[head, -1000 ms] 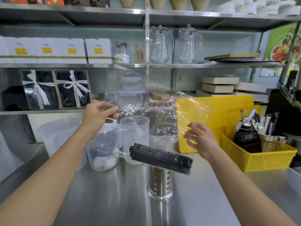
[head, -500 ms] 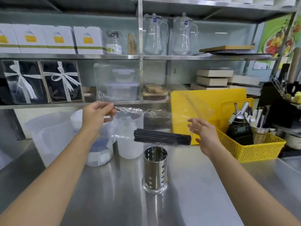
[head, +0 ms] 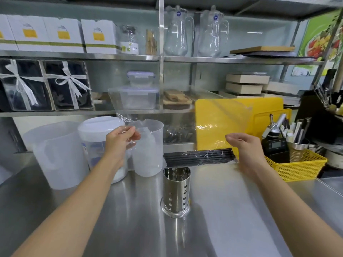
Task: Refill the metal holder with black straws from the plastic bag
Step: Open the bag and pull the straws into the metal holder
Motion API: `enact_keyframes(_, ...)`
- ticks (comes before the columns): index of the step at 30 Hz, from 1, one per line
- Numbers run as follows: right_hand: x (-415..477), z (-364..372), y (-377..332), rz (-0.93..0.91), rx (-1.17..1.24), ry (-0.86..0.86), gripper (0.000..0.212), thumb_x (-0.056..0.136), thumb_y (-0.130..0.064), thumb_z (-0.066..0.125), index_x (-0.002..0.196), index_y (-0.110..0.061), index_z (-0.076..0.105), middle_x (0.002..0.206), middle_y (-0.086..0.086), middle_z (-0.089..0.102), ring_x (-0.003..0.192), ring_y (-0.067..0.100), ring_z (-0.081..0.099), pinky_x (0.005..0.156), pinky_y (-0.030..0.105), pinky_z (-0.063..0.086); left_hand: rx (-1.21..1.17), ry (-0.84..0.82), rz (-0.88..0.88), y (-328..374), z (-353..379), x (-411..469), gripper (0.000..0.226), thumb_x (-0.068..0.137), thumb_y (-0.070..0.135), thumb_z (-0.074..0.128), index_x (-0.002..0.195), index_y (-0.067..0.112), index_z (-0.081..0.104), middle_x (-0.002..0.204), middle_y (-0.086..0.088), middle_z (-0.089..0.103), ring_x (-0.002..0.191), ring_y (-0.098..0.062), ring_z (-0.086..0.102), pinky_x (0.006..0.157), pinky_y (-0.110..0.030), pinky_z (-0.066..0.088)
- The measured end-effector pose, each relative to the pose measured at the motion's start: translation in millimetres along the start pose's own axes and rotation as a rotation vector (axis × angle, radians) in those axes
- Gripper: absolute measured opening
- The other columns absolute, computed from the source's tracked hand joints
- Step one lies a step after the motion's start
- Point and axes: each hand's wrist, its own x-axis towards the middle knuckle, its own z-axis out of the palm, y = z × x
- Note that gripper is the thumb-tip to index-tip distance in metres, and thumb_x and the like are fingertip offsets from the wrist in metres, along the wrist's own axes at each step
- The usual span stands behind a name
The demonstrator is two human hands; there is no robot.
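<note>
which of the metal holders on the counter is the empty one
The perforated metal holder standing alone mid-counter, just below the bagged black straws. Its open top shows nothing inside, while the smaller metal cup in the yellow basket is packed with utensils.

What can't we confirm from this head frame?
- Metal holder: its inside is hidden by its own wall.
- Right hand: its grip on the plastic bag is unclear behind clear film.
- Black straws: count unreadable, bunched under glare.
- Left hand pinches the film.
</note>
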Motion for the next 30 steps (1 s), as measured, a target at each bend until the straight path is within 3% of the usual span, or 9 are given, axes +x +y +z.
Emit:
enact_keyframes(3, 5.6, -11.0, 1.3, -0.042, -0.011, 0.016, 0.016, 0.083, -0.014, 0.065, 0.092, -0.001, 0.066, 0.084, -0.001, 0.062, 0.082, 0.005, 0.054, 0.07, 0.018, 0.037, 0.002, -0.05, -0.044, -9.1, 7.3, -1.9, 0.011, 0.085, 0.012, 0.061, 0.076, 0.018, 0.063, 0.069, 0.004, 0.07, 0.075, -0.011, 0.064, 0.082, -0.032, 0.045)
enact_keyframes(5, 9.9, -19.9, 4.2, -0.034, 0.0, 0.034, 0.018, 0.084, -0.015, 0.064, 0.094, 0.0, 0.066, 0.087, 0.001, 0.063, 0.085, 0.008, 0.055, 0.077, 0.025, 0.036, 0.017, -0.097, -0.07, -14.6, 15.3, -4.0, 0.009, 0.085, 0.01, 0.06, 0.08, 0.017, 0.064, 0.08, 0.0, 0.068, 0.079, -0.012, 0.064, 0.087, -0.033, 0.044)
enact_keyframes(8, 13.4, -33.3, 8.8, 0.002, 0.012, 0.065, 0.015, 0.083, -0.017, 0.064, 0.09, -0.004, 0.066, 0.092, 0.003, 0.063, 0.095, 0.017, 0.054, 0.084, 0.035, 0.032, 0.008, -0.136, -0.106, -22.2, 29.1, -5.0, 0.01, 0.085, 0.007, 0.059, 0.082, 0.016, 0.063, 0.083, -0.001, 0.067, 0.081, -0.012, 0.063, 0.087, -0.033, 0.044)
enact_keyframes(11, 15.9, -46.2, 12.2, 0.016, 0.02, 0.097, 0.006, 0.082, -0.016, 0.065, 0.077, -0.012, 0.065, 0.083, -0.001, 0.062, 0.091, 0.019, 0.053, 0.086, 0.034, 0.035, 0.0, -0.171, -0.126, -29.9, 44.0, -5.2, 0.011, 0.086, 0.006, 0.058, 0.083, 0.015, 0.063, 0.083, -0.001, 0.067, 0.082, -0.012, 0.063, 0.087, -0.032, 0.045)
enact_keyframes(14, 18.6, -58.6, 15.0, 0.017, 0.004, 0.125, 0.013, 0.082, -0.017, 0.065, 0.069, -0.017, 0.062, 0.08, -0.003, 0.062, 0.09, 0.02, 0.054, 0.086, 0.035, 0.036, 0.011, -0.202, -0.142, -39.0, 57.0, -4.7, 0.011, 0.086, 0.006, 0.058, 0.084, 0.016, 0.063, 0.084, 0.0, 0.067, 0.081, -0.011, 0.064, 0.086, -0.03, 0.046)
enact_keyframes(20, 21.8, -69.6, 17.9, -0.007, -0.036, 0.117, 0.016, 0.083, -0.013, 0.064, 0.067, -0.017, 0.061, 0.076, 0.0, 0.061, 0.075, 0.013, 0.054, 0.072, 0.028, 0.038, -0.017, -0.198, -0.214, -60.1, 68.6, -1.6, 0.012, 0.087, 0.002, 0.056, 0.093, 0.01, 0.063, 0.089, -0.003, 0.066, 0.085, -0.012, 0.063, 0.086, -0.027, 0.048)
enact_keyframes(25, 26.9, -67.2, 18.4, -0.022, -0.053, 0.11, 0.014, 0.082, -0.011, 0.064, 0.069, -0.015, 0.062, 0.076, 0.001, 0.06, 0.08, 0.019, 0.054, 0.078, 0.032, 0.04, -0.144, -0.158, -0.29, -70.2, 73.6, 2.5, 0.017, 0.086, -0.004, 0.054, 0.086, 0.011, 0.063, 0.091, -0.005, 0.064, 0.085, -0.012, 0.063, 0.084, -0.025, 0.05)
enact_keyframes(30, 32.9, -64.0, 18.5, -0.028, -0.071, 0.106, 0.014, 0.082, -0.011, 0.064, 0.07, -0.019, 0.064, 0.081, 0.003, 0.061, 0.087, 0.024, 0.056, 0.084, 0.038, 0.042, -0.113, -0.192, -0.379, -79.7, 67.8, 5.6, 0.014, 0.085, -0.001, 0.056, 0.088, 0.012, 0.061, 0.091, -0.006, 0.064, 0.087, -0.015, 0.062, 0.09, -0.031, 0.046)
